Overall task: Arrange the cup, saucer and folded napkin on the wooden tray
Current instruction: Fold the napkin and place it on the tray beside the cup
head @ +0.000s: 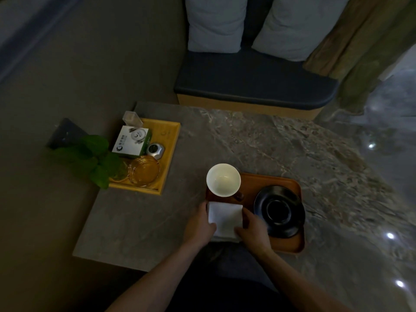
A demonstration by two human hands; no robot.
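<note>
Holding the folded napkin (225,217) from both sides, the left hand (201,224) pinches its left edge and the right hand (252,228) pinches its right edge and near corner; a two-sided hold like this likely keeps the fold square while the cloth is lined up on the front-left part of the wooden tray (290,245); whether the napkin lies flat on the tray floor or overhangs its near rim I cannot tell, since the hands cover that edge. The cup (223,180), white inside and empty, stands upright at the tray's far-left corner, just behind the napkin, with a dark handle toward the right; the black saucer (279,211) sits on the right half of the tray, apart from the cup, so the cup is not yet on it. Room is tight: the saucer lies just beside the right hand, and the cup is near the napkin's far edge, so a careless shift could nudge either. To the left on the stone worktop (258,140), well apart, a yellow tray (171,154) holds a glass ashtray (144,171), a green-and-white box (132,141) and a small plant (90,158); a cushioned bench (254,82) stands beyond.
</note>
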